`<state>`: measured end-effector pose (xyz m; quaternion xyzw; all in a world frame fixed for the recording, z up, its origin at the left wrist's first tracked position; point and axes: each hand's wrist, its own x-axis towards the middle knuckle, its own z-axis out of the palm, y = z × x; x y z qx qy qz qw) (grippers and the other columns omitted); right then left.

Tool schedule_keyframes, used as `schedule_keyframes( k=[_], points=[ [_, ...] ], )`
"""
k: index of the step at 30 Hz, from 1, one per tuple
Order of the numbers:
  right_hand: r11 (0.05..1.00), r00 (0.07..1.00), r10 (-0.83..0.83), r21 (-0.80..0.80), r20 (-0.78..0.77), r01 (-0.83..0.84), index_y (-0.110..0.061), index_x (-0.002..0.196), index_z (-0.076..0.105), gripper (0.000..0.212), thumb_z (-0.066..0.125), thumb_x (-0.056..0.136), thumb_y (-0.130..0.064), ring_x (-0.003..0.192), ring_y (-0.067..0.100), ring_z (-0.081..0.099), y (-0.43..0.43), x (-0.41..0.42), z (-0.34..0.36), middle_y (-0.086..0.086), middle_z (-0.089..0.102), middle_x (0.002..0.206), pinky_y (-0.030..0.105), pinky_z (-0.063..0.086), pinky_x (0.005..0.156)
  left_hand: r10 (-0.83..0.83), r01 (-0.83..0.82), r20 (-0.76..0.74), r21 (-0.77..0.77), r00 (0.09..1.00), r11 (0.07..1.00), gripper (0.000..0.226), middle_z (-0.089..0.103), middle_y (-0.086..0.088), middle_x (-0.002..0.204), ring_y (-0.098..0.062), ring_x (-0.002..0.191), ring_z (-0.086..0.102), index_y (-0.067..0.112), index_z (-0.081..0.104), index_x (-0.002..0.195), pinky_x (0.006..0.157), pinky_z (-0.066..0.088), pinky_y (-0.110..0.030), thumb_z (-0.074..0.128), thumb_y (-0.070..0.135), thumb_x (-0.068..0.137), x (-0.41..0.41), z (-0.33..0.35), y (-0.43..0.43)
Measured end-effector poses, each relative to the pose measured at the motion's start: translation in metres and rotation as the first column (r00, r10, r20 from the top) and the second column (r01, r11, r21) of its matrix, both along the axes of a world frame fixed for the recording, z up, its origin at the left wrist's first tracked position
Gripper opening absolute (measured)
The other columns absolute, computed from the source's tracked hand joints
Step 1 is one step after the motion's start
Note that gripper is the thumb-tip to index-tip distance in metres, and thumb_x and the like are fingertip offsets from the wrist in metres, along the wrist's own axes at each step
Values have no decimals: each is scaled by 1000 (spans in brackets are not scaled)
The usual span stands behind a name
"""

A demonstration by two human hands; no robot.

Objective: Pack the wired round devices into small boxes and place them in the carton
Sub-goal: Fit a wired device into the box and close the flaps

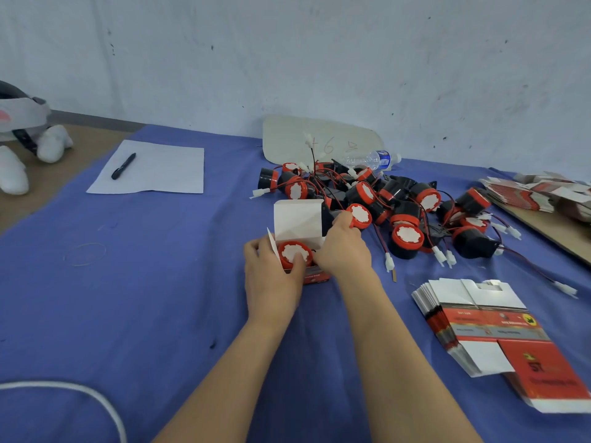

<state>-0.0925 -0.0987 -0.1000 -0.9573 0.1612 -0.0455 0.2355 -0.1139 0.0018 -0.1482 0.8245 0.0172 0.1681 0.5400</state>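
A small red and white box (297,223) stands open on the blue cloth, its white lid flap raised. A round red-rimmed device (293,251) sits in its mouth, white face up. My left hand (271,273) grips the box's left side, thumb pressing on the device. My right hand (343,247) holds the box's right side and partly hides it. Behind lies a pile of several black and red wired devices (406,235) with white connectors. No carton is in view.
Stacks of flat unfolded boxes (479,327) lie at the right, with more (540,193) on a board at the far right. A plastic bottle (371,159), a paper sheet (160,171) with a black marker (123,166) and a white cable (96,401) share the table.
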Motion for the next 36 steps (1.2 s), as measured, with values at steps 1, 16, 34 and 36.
schedule_keyframes(
  k=[1, 16, 34, 36],
  points=[
    [1000, 1000, 17, -21, 8, -17, -3, 142, 13, 73, 62, 88, -14, 114, 40, 50, 1, 1, 0, 24, 40, 135, 40, 42, 79, 13, -13, 31, -19, 999, 1000, 54, 40, -2, 125, -16, 102, 50, 11, 40, 132, 80, 46, -28, 66, 23, 86, -1, 0, -1],
    [908, 924, 252, 259, 288, -329, -21, 113, 69, 26, 56, 94, -31, 85, 3, 57, -23, -26, -21, -13, 66, 99, 6, 42, 64, -109, 120, 109, -101, 988, 988, 20, 28, -1, 143, -2, 85, 52, 23, 62, 101, 68, 39, -1, 45, 13, 99, 1, 1, 6],
    [641, 840, 516, 575, 167, -508, -49, 126, 48, 45, 60, 92, -22, 119, -6, 43, -49, -34, -25, -20, 25, 147, 8, 45, 85, -249, 234, -3, -330, 969, 914, 30, 64, 5, 110, -9, 99, 59, 21, 65, 87, 79, 49, -20, 40, 7, 97, 11, 4, 21],
    [645, 856, 456, 573, 243, -506, -45, 124, 51, 41, 59, 93, -20, 123, 4, 46, -47, -33, -26, -15, 37, 143, 13, 46, 89, -333, 317, -2, -301, 943, 899, 17, 64, 9, 108, -4, 101, 59, 26, 65, 101, 74, 49, -12, 51, 18, 96, 9, 4, 24]
  ],
)
